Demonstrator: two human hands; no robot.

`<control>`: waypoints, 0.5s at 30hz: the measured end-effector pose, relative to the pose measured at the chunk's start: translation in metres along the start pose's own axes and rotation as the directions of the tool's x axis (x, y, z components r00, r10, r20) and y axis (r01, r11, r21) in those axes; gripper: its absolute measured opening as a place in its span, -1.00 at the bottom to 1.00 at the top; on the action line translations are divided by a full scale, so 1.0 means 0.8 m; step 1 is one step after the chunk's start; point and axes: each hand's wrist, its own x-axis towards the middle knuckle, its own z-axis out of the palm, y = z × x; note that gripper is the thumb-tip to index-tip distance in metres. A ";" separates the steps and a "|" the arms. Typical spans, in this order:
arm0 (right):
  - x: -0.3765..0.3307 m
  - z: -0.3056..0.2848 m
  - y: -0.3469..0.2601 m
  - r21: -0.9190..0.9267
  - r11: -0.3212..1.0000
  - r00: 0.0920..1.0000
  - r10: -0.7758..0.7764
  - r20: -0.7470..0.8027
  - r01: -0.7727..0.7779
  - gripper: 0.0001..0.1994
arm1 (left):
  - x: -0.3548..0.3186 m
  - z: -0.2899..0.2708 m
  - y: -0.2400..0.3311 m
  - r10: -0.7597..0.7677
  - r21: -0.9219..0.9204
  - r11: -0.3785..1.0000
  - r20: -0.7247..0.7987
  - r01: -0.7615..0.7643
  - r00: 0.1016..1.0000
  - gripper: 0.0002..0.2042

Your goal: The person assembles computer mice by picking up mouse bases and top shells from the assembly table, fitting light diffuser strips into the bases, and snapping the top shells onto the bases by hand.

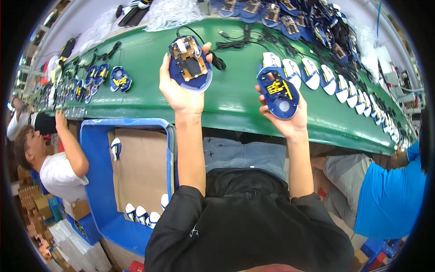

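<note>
Mouse base point(198, 81) lies between left fingers point(207, 47), shell point(274, 100) against right fingers point(263, 109).

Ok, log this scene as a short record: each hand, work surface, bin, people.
Left hand: holds a blue oval plastic shell fitted with a brown circuit board
Right hand: holds a second blue oval plastic shell with yellow parts
Work surface: green, with a row of white and blue oval shells along its right side
Bin: blue plastic, lined with brown cardboard, white and blue pieces inside
People: person in white shirt at left, person in blue shirt at right
</note>
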 end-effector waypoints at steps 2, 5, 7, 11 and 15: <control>0.006 0.011 -0.003 -0.245 0.960 0.987 -0.151 -0.061 0.132 -0.47 | 0.002 -0.003 -0.007 0.053 0.052 0.997 0.012 -0.053 0.999 -0.51; 0.019 0.029 0.009 -0.619 0.755 0.927 -0.357 -0.114 0.215 -0.50 | -0.022 -0.011 -0.037 0.016 0.040 0.999 -0.152 -0.010 0.988 -0.54; 0.036 0.038 0.036 -0.865 0.402 0.820 -0.572 0.018 0.300 -0.53 | -0.042 -0.030 -0.055 -0.046 -0.033 0.999 -0.214 0.040 0.976 -0.55; 0.061 0.030 0.084 -0.935 -0.076 0.740 -0.590 0.321 0.345 -0.53 | -0.073 -0.046 -0.088 -0.044 0.044 0.997 -0.343 0.063 0.938 -0.60; 0.060 0.021 0.116 -0.810 -0.549 0.731 -0.465 0.499 0.204 -0.53 | -0.082 -0.038 -0.102 -0.055 0.065 0.994 -0.393 0.087 0.918 -0.57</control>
